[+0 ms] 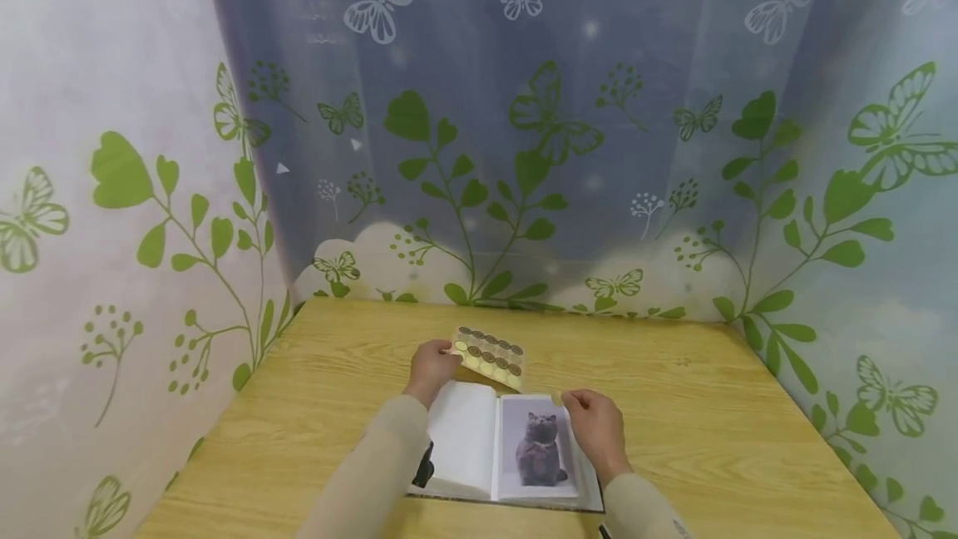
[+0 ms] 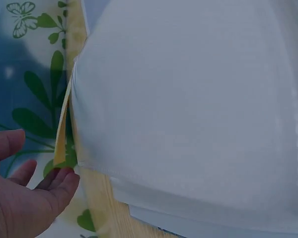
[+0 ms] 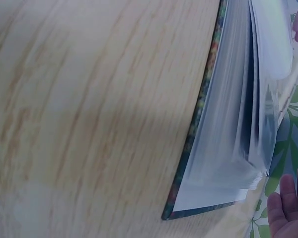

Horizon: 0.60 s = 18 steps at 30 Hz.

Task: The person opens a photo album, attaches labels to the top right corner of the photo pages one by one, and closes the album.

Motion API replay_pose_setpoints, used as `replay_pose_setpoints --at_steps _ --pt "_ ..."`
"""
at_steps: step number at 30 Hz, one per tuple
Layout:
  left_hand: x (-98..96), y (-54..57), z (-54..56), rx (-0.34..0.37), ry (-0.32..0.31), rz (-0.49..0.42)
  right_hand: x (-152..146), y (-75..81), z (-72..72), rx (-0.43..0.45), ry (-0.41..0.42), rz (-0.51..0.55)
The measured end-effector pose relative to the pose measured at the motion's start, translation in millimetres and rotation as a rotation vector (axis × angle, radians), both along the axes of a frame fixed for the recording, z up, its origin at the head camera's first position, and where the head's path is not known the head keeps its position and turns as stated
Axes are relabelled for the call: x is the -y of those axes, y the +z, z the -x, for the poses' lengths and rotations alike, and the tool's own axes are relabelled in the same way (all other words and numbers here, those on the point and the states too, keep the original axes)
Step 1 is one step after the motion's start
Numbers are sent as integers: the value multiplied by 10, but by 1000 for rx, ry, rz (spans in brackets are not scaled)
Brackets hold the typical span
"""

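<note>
A photo album [image 1: 462, 435] lies spread on the table, with a blank white page on the left. Its right page carries a photo of a grey cat [image 1: 540, 456]. My left hand [image 1: 432, 373] holds a sheet of round stickers [image 1: 490, 356] by its left edge, just beyond the album. That sheet [image 2: 62, 134] appears edge-on in the left wrist view. My right hand [image 1: 601, 431] pinches a small round pale-yellow sticker [image 1: 556, 398] at the photo's upper right corner; whether it touches the page I cannot tell. In the right wrist view, the album's stacked sleeves [image 3: 223, 124] stand partly fanned.
The wood-grain table [image 1: 711, 406] extends around the album on both sides. Behind it and at the sides hangs a curtain [image 1: 464, 40] printed with leaves and butterflies. A dark object [image 1: 423, 466] shows beside the left sleeve.
</note>
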State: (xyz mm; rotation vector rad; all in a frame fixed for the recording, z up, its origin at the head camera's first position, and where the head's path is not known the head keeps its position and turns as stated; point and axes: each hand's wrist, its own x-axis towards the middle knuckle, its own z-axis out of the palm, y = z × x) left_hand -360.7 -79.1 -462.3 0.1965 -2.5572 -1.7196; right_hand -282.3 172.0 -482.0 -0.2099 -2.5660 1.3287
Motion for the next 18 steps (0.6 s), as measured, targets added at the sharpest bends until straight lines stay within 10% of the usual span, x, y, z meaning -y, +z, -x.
replay_pose_setpoints --at_steps 10,18 --pt "-65 51 -110 -66 -107 122 -51 -6 13 9 -9 -4" --pt "-200 119 -335 -131 -308 307 -65 -26 15 11 -6 -1"
